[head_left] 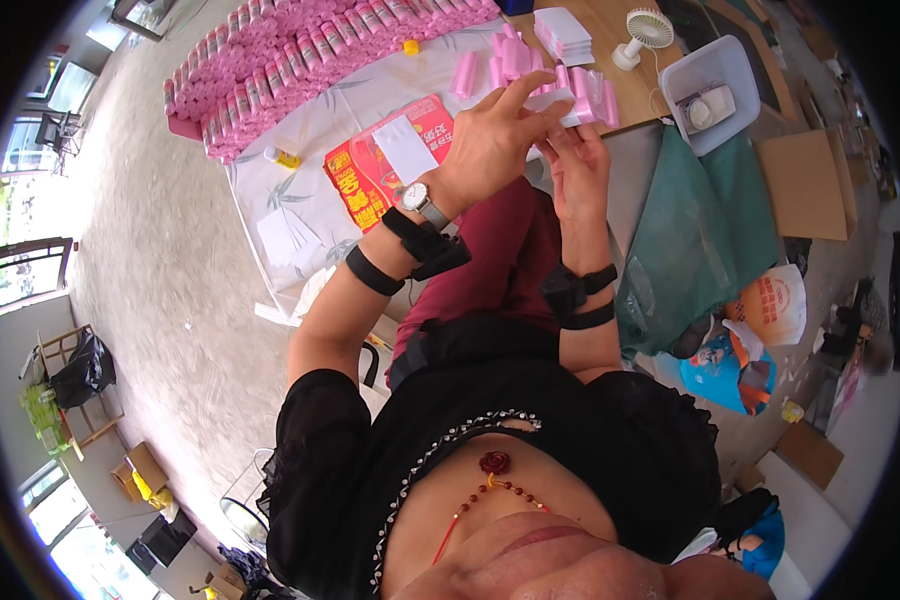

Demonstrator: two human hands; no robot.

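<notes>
My left hand (500, 125), with a watch on the wrist, reaches over the table's right part. Its bent fingers close on a small white paper slip (550, 98). Just to the right, my right hand (578, 175) is raised palm inward, its fingertips closed near the slip's lower end; what they grip is partly hidden. Loose pink plastic rolls (510, 52) lie just beyond the hands, and more pink rolls (602, 95) sit to the right of the fingers. Left of my left wrist, a white sheet (406, 150) rests on a red and yellow printed packet (355, 188).
Many pink rolls with printed paper bands (300, 55) are stacked at the far left. A yellow-labelled bottle (282, 157) and white papers (288, 238) lie nearer. A white stack of slips (563, 38), a small fan (642, 38) and a plastic bin (712, 85) stand at the right.
</notes>
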